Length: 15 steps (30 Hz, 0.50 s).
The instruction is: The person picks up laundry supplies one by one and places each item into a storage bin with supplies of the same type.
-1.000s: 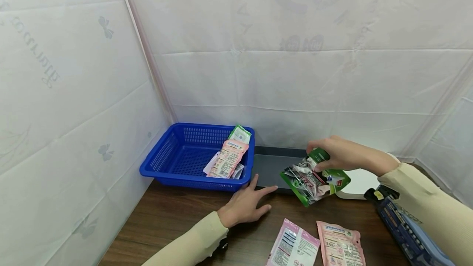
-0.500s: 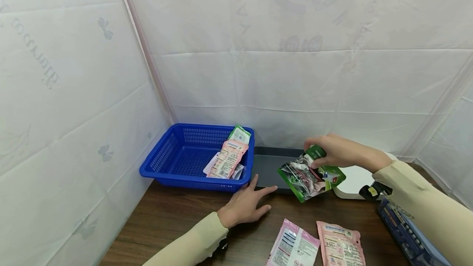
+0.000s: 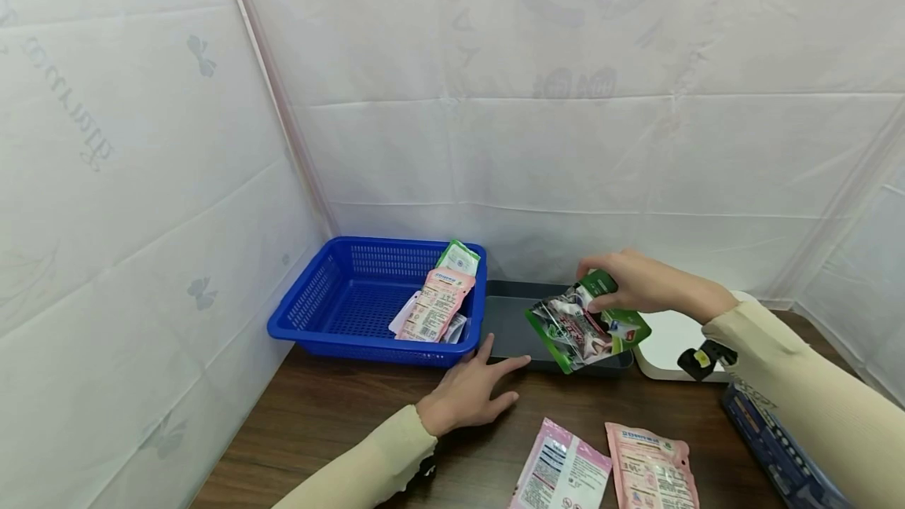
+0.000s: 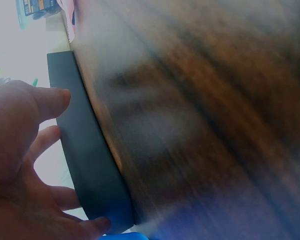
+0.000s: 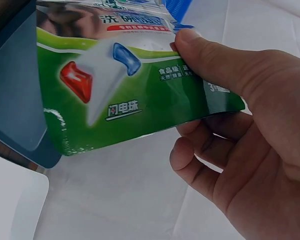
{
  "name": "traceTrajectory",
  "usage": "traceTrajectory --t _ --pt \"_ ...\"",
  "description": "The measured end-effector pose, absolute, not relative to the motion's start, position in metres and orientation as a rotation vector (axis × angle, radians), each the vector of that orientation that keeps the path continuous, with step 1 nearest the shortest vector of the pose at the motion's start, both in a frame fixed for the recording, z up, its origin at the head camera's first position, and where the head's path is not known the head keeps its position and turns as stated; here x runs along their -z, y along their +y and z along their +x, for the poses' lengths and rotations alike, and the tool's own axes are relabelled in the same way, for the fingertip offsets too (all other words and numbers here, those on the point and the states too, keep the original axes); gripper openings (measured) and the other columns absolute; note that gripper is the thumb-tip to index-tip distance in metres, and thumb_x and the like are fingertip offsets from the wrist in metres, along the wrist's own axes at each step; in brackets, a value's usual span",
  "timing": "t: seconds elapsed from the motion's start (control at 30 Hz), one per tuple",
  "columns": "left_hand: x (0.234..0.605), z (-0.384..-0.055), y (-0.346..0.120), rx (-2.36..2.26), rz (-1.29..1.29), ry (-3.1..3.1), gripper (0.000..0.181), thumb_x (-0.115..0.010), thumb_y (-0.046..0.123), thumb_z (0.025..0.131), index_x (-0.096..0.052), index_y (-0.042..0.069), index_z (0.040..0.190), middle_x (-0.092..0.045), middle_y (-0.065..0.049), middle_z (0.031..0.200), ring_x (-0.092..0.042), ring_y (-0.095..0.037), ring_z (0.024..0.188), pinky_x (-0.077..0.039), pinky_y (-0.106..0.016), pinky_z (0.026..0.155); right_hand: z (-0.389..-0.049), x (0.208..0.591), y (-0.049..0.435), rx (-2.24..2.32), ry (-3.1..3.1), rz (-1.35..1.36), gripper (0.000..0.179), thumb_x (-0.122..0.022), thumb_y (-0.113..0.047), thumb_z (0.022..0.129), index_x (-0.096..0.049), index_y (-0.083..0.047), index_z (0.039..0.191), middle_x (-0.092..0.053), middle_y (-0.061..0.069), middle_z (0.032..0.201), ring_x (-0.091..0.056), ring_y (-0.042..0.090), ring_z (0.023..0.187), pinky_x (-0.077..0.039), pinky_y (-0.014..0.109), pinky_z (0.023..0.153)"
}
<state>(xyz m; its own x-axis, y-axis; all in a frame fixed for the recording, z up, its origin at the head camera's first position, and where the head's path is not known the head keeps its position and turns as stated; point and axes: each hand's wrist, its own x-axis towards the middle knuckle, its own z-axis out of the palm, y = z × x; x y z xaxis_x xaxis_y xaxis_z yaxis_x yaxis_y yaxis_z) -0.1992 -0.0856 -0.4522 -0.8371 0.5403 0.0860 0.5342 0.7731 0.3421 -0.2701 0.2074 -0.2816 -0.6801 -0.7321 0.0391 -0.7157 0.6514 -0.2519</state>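
My right hand [image 3: 632, 283] pinches a green dishwasher-pod pouch [image 3: 566, 327] between thumb and fingers. It holds the pouch tilted over the right part of a dark grey tray [image 3: 509, 319]. The right wrist view has the green panel [image 5: 135, 100] close up, with red and blue pods printed on it and the thumb pressed on its face. My left hand [image 3: 468, 389] lies with fingers spread at the tray's front edge. In the left wrist view, its fingertips touch the dark tray wall [image 4: 85, 135].
Left of the tray, a blue basket [image 3: 353, 309] holds several sachets, a pink one [image 3: 437, 305] on top. Two pink sachets lie near the front, one lilac-edged [image 3: 562, 470], one peach [image 3: 652, 468]. A white tray [image 3: 668, 344] and a dark blue pack [image 3: 771, 446] are at right.
My right hand has moved slightly left and away from me with the pouch, further over the grey tray. The left hand stays put at the tray's edge.
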Motion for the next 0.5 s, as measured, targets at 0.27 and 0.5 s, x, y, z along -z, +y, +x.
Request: traceTrajectory --t 0.27,0.5 --pt "0.453 -0.199 -0.085 -0.543 0.887 2.946 0.055 -0.066 0.036 0.101 -0.049 0.038 0.153 -0.032 -0.034 0.158 -0.055 -0.052 0.128 -0.06 -0.046 0.079 -0.277 0.287 0.206 0.395 2.825 -1.211 0.038 -0.079 -0.026 0.092 -0.064 -0.009 0.124 -0.062 -0.01 0.081 -0.049 0.005 0.059 -0.045 0.048 0.079" --pt "0.453 -0.2 -0.086 -0.537 0.881 2.94 0.055 -0.065 0.037 0.101 -0.048 0.039 0.154 -0.031 -0.034 0.159 -0.058 -0.051 0.124 -0.06 -0.041 0.075 -0.282 0.294 0.205 0.425 2.867 -1.209 0.038 -0.08 -0.025 0.092 -0.065 -0.01 0.123 -0.07 -0.002 0.099 -0.05 0.006 0.059 -0.044 0.061 0.091"
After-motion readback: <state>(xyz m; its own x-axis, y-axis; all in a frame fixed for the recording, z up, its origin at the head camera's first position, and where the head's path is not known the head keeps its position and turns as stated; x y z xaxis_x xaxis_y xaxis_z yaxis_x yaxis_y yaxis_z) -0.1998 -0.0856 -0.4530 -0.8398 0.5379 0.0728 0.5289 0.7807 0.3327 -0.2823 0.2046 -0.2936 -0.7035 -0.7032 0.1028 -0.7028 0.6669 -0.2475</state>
